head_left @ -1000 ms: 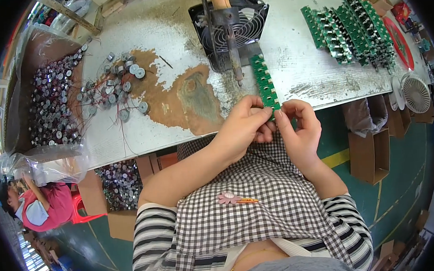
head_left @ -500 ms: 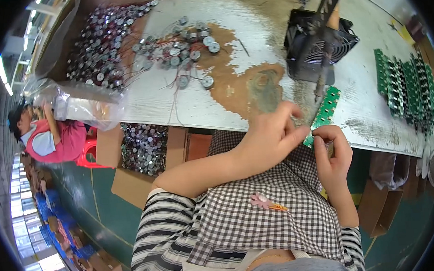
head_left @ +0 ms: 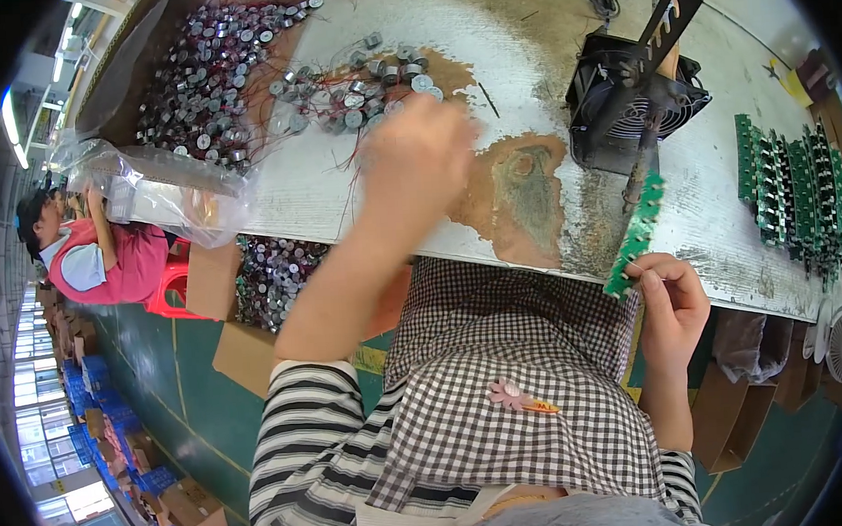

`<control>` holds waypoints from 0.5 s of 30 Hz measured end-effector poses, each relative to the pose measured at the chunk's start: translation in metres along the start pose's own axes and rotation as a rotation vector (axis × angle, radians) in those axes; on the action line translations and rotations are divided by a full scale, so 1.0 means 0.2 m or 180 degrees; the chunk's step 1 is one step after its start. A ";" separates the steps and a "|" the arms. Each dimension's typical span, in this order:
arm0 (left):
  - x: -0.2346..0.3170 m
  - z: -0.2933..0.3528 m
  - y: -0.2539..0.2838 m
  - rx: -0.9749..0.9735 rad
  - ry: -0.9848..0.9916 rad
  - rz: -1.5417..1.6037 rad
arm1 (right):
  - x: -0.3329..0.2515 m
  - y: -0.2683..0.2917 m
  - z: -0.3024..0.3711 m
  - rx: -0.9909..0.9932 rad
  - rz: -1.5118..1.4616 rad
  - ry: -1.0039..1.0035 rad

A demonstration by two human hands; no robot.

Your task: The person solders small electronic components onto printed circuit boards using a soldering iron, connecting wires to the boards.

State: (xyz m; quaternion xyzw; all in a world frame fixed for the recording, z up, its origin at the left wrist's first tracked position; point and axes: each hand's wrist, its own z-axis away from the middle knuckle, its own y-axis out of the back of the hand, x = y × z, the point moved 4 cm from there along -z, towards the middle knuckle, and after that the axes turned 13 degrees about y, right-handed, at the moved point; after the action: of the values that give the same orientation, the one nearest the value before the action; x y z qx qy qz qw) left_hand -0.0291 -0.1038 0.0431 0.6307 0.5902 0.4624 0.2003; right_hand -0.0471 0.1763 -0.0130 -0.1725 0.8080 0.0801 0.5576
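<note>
My right hand [head_left: 673, 315] pinches the lower end of a long green circuit board [head_left: 641, 230] between thumb and fingers. The board tilts up past the table's front edge, close under a thin dark rod [head_left: 636, 178]. Over the table my left hand [head_left: 419, 152] is blurred by motion, so its fingers and anything in them cannot be made out. It is nearest to a loose group of small round silver motors [head_left: 353, 103] with thin red wires, and covers part of them.
A larger heap of motors [head_left: 203, 93] lies at the far left, beside a clear plastic bag [head_left: 166, 197]. A black fan [head_left: 613, 97] stands below a slotted metal bracket [head_left: 671, 16]. Green boards [head_left: 792, 182] stand in a row at right. A person [head_left: 102, 244] sits at left.
My left hand has left the circuit board and swung left and away toward the motors. My right hand still holds the board, now slightly further right and more upright.
</note>
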 end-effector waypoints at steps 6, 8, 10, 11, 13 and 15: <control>-0.36 -0.17 -0.10 -0.0306 0.0351 -0.1899 | 0.07 0.03 -0.04 0.0117 0.0163 0.0139; -0.38 -0.17 -0.10 -0.0217 0.0395 -0.1778 | 0.08 0.02 -0.05 0.0194 0.0199 0.0250; -0.37 -0.18 -0.08 -0.0135 0.0431 -0.1648 | 0.09 0.02 -0.07 0.0217 0.0310 0.0384; -0.36 -0.19 -0.04 0.0004 0.0581 -0.1441 | 0.08 0.02 -0.07 0.0225 0.0411 0.0516; -0.32 -0.21 0.02 0.0170 0.0721 -0.1061 | 0.08 0.02 -0.07 0.0267 0.0420 0.0528; -0.32 -0.20 0.03 0.0333 0.0484 -0.0732 | 0.10 0.02 -0.08 0.0289 0.0418 0.0519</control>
State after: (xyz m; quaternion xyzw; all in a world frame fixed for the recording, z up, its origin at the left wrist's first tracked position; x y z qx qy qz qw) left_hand -0.0499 -0.1770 0.0449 0.5316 0.6953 0.4515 0.1735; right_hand -0.0696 0.1705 -0.0257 -0.0997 0.8631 0.0655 0.4908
